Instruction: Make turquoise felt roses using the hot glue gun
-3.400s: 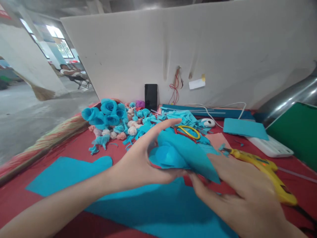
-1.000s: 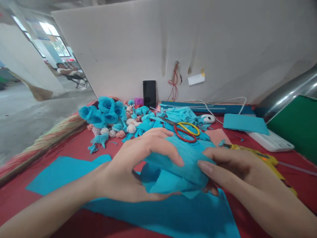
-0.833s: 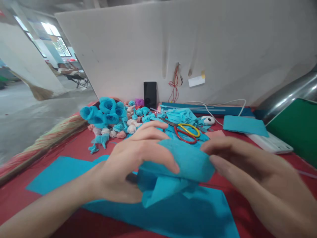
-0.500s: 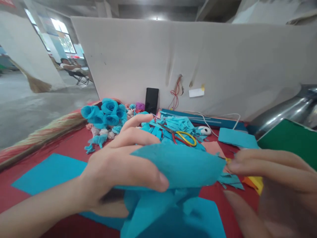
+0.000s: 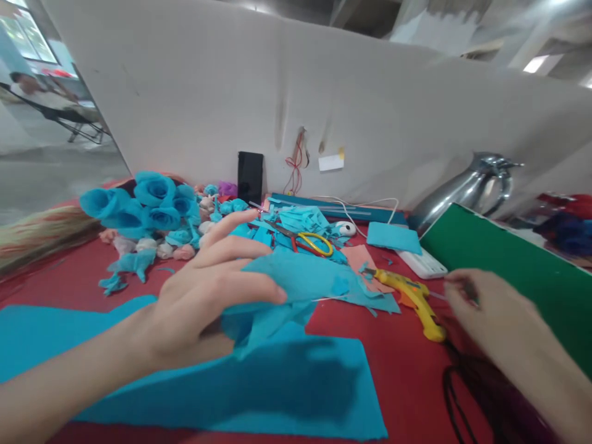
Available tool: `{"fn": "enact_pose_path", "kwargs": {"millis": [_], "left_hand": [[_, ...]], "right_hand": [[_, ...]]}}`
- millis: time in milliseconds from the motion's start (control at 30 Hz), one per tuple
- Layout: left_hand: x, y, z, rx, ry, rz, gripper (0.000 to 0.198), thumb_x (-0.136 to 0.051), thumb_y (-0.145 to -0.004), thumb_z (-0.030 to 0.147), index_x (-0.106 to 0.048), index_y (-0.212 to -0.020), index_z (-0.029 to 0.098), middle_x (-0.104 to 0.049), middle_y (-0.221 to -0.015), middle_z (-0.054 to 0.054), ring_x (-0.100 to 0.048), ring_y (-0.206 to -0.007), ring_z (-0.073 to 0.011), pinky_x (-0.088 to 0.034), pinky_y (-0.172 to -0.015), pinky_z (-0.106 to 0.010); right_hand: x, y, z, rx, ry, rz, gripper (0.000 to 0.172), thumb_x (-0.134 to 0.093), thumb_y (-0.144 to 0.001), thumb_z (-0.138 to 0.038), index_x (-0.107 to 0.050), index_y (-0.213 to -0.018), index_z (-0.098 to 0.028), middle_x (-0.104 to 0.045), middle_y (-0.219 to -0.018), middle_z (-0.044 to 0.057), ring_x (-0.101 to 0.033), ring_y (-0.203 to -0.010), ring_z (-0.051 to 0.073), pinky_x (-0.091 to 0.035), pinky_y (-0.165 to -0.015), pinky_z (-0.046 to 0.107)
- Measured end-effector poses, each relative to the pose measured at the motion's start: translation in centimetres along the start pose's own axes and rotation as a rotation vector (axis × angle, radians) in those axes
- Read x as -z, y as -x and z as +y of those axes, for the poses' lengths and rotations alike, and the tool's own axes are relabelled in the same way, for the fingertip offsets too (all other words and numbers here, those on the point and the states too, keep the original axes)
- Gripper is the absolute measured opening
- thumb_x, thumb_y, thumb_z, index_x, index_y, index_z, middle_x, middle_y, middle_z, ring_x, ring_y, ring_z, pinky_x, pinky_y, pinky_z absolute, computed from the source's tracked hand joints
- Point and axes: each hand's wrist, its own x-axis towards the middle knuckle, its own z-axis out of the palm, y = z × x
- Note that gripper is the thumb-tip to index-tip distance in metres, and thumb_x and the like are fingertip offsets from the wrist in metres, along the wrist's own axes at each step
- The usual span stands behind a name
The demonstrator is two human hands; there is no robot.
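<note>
My left hand is closed round a rolled piece of blue felt, thumb underneath and fingers over the top, just above a large blue felt sheet on the red table. My right hand is off to the right, apart from the felt and beside a yellow glue gun. Its fingertips are pinched together near the gun's rear end. It is blurred, and what they hold, if anything, does not show.
Blue felt roses and small buds are piled at the back left. Red-and-yellow scissors lie on blue scraps. A phone leans on the white partition. A green board, a metal jug and a black cable are on the right.
My right hand has let go of the blue felt and moved right to the glue gun. My left hand still holds the felt. The view has swung to the right.
</note>
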Motion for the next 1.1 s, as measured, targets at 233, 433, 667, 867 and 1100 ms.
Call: {"fn": "enact_pose_path", "kwargs": {"millis": [233, 433, 667, 867, 1100], "left_hand": [[-1.3, -0.3, 0.3, 0.033, 0.095, -0.053, 0.01, -0.055, -0.08, 0.031, -0.051, -0.079, 0.021, -0.056, -0.069, 0.003, -0.057, -0.08, -0.0118, -0.037, -0.105, -0.04], [-2.3, 0.1, 0.5, 0.106, 0.128, 0.014, 0.013, -0.059, -0.077, 0.028, -0.052, -0.083, 0.019, -0.056, -0.075, 0.001, -0.059, -0.083, -0.0146, -0.043, -0.1, -0.039], [-2.5, -0.1, 0.8, 0.186, 0.146, -0.004, 0.017, -0.06, -0.076, 0.033, -0.051, -0.082, 0.02, -0.056, -0.072, 0.003, -0.059, -0.074, -0.0101, -0.044, -0.097, -0.03], [-2.8, -0.1, 0.9, 0.203, 0.153, 0.015, 0.018, -0.059, -0.076, 0.035, -0.049, -0.081, 0.02, -0.055, -0.07, 0.006, -0.058, -0.068, -0.0075, -0.045, -0.097, -0.028], [-2.5, -0.4, 0.3, 0.188, 0.157, 0.059, 0.017, -0.062, -0.074, 0.029, -0.051, -0.084, 0.021, -0.055, -0.07, 0.004, -0.058, -0.066, -0.012, -0.044, -0.097, -0.043]], "right_hand": [[-6.5, -1.4, 5.0, -0.157, -0.114, -0.459, 0.02, -0.051, -0.087, -0.028, -0.055, -0.101, -0.014, -0.057, -0.099, 0.005, -0.057, -0.083, 0.016, -0.05, -0.071, 0.033], [-7.2, -1.2, 5.5, -0.278, -0.39, -0.484, 0.022, -0.05, -0.088, -0.029, -0.054, -0.103, -0.013, -0.056, -0.097, 0.005, -0.057, -0.079, 0.015, -0.05, -0.068, 0.032], [-5.9, -0.3, 4.7, -0.426, -0.747, -0.393, 0.024, -0.05, -0.088, -0.028, -0.051, -0.107, -0.014, -0.056, -0.098, 0.005, -0.057, -0.079, 0.015, -0.05, -0.066, 0.031], [-5.5, -0.5, 4.1, -0.486, -1.002, -0.324, 0.021, -0.051, -0.088, -0.026, -0.053, -0.104, -0.013, -0.056, -0.096, 0.005, -0.057, -0.076, 0.014, -0.051, -0.065, 0.03], [-4.4, 0.3, 2.5, -0.463, -1.139, -0.217, 0.015, -0.051, -0.087, -0.021, -0.052, -0.1, -0.013, -0.053, -0.078, -0.001, -0.05, -0.055, 0.007, -0.044, -0.046, 0.018]]}}
